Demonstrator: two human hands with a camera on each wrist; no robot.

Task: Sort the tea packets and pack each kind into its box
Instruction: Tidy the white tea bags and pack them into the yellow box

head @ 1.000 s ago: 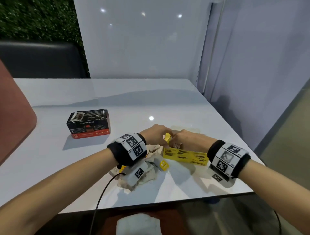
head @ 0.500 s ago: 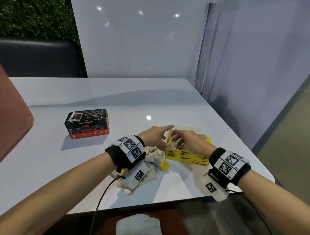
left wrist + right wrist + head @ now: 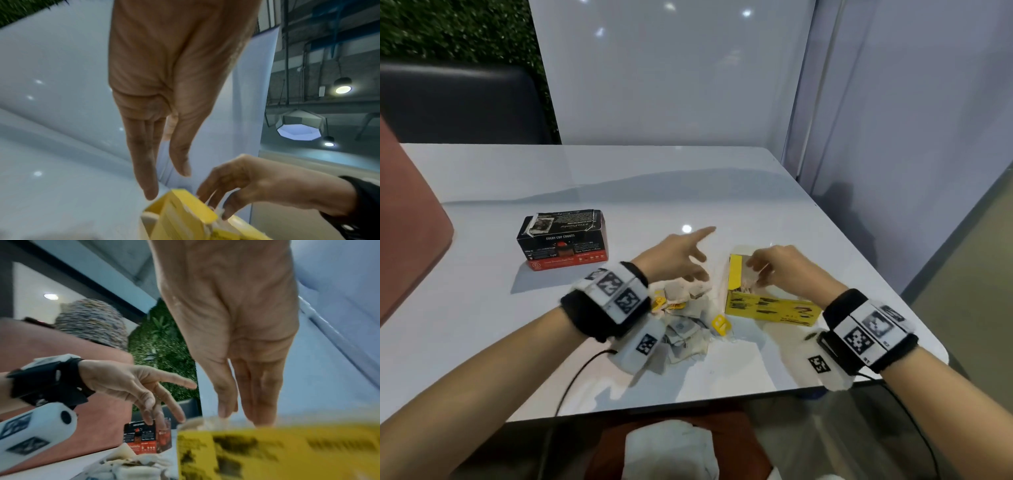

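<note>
An open yellow tea box [image 3: 767, 305] lies on the white table [image 3: 482, 308], its end flap [image 3: 736, 274] standing up. My right hand [image 3: 760, 274] reaches into it, straight fingers pressing on pale tea bags inside; the right wrist view shows the fingertips [image 3: 261, 420] dipping behind the box wall [image 3: 277, 454]. My left hand [image 3: 688, 260] hovers left of the box with fingers spread and holds nothing. Under it lies a loose pile of tea bags [image 3: 685, 322] with yellow tags. A black and red tea box [image 3: 563, 240] stands closed at the left.
A pink chair back [image 3: 404, 222] rises at the table's left edge and a dark seat [image 3: 465, 102] stands behind. White partition panels [image 3: 671, 68] close off the far and right sides. A white cloth [image 3: 667, 448] lies on my lap below the table's front edge.
My left hand has let go of the yellow box's flap and drawn away to the left, fingers spreading. My right hand has gone from the flap down into the box.
</note>
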